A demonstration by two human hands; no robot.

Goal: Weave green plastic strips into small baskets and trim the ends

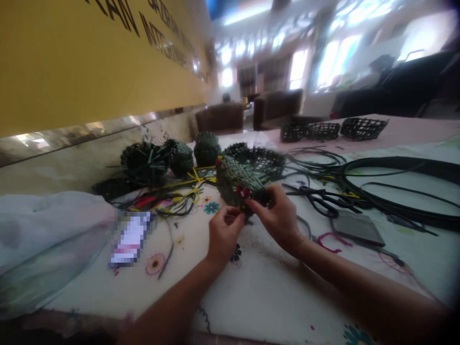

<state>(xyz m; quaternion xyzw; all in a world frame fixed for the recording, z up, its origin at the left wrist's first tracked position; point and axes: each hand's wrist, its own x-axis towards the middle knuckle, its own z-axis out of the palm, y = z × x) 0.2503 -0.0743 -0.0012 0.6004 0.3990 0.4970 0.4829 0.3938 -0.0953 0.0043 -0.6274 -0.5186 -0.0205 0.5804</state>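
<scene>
A small dark green woven basket (235, 177) is tilted on its side between my hands, above the flowered tablecloth. Red and yellow bits show on its near end and at its upper left corner. My left hand (224, 235) pinches at the lower near edge, with thumb and forefinger pressed together. Whatever thin piece lies between those fingertips is too small to make out. On the right side, my right hand (278, 218) grips the basket, its thumb close to the red bit. Part of the basket's right end is hidden behind that hand.
Several woven baskets (207, 149) stand behind, and more (363, 128) at the back right. Black-handled scissors (323, 199), a grey block (357, 228), a pink strip (330, 238) and a large coil of dark strips (406, 165) lie rightward. A plastic bag (46, 244) sits left.
</scene>
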